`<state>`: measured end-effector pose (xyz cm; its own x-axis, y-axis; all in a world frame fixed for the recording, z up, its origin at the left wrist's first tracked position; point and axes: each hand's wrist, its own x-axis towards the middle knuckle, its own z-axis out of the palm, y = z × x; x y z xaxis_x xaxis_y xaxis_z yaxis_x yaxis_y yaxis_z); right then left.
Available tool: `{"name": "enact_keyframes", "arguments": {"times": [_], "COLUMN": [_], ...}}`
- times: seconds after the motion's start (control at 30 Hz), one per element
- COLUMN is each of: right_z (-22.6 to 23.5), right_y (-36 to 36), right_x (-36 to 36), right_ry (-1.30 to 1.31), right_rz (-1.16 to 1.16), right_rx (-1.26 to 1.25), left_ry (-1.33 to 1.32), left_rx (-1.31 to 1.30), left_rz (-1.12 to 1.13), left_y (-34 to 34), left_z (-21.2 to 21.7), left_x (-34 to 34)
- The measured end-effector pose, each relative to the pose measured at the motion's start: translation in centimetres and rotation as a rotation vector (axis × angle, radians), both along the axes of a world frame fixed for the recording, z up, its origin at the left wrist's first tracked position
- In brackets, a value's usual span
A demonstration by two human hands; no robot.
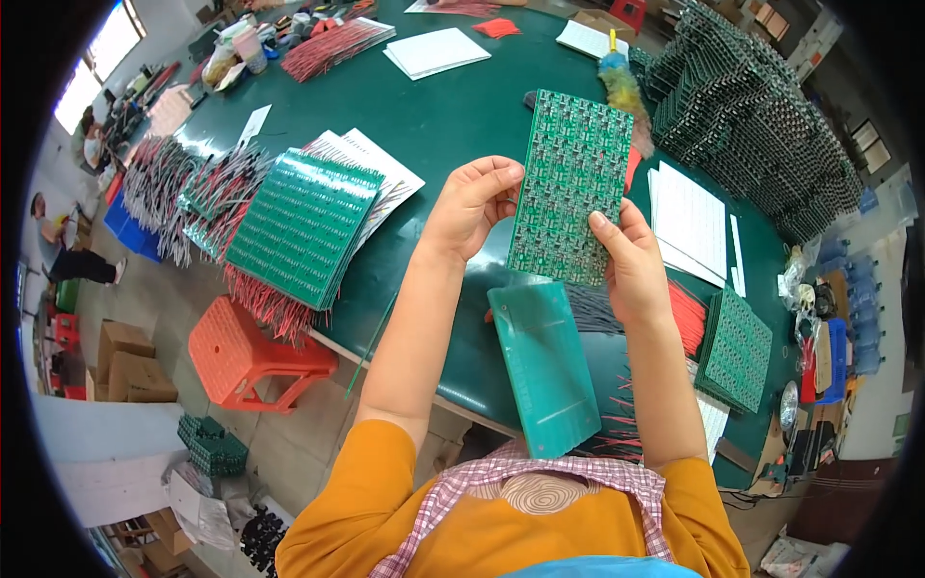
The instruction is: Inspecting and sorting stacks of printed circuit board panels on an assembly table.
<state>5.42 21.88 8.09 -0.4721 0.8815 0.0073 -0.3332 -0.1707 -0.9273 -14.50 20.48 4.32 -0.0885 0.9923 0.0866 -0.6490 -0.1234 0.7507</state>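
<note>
Left hand (477,210) and right hand (636,260) are gripping a circuit board (568,178) by opposite edges over green table (462,116), board stack (303,226) sitting left.

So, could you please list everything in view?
board: one, green, in both hands
panel: one, green, table's near edge
board stacks: two, green, table left and right
pile: one, grey-green, table's far right
wires: many, red and grey, both sides
papers: several, white, across table
duster: one, multicoloured, beyond board
table: one, green, centre
near stool: one, orange, floor left
cartons: several, brown, floor left
people: two, pale tops, far left
clutter: uncounted, mixed, edges
sleeves: two, mustard, bottom
left hand: one, bare, board's left
right hand: one, bare, board's right
</note>
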Motion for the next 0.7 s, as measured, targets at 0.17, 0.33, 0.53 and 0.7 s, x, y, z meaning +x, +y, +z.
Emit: {"name": "enact_keyframes", "arguments": {"times": [0.17,0.33,0.53,0.7], "right_z": [0.5,-0.3,-0.6,-0.5], "right_y": [1.4,2.1,3.0,2.9], "right_x": [0.0,-0.2,-0.7,-1.3], "right_ry": [0.046,0.027,-0.02,-0.029], "right_rz": [-0.022,-0.05,-0.058,-0.061], "right_rx": [-0.011,-0.045,0.001,0.012], "left_ry": [-0.038,-0.132,-0.106,-0.132], "left_rx": [0.003,-0.036,-0.083,-0.072], "left_rz": [-0.053,-0.067,-0.089,-0.101], "left_y": [2.8,3.6,3.8,3.6], "left_z": [0.1,-1.6,-1.8,-1.6], "left_x": [0.1,0.5,-0.1,-0.5]}}
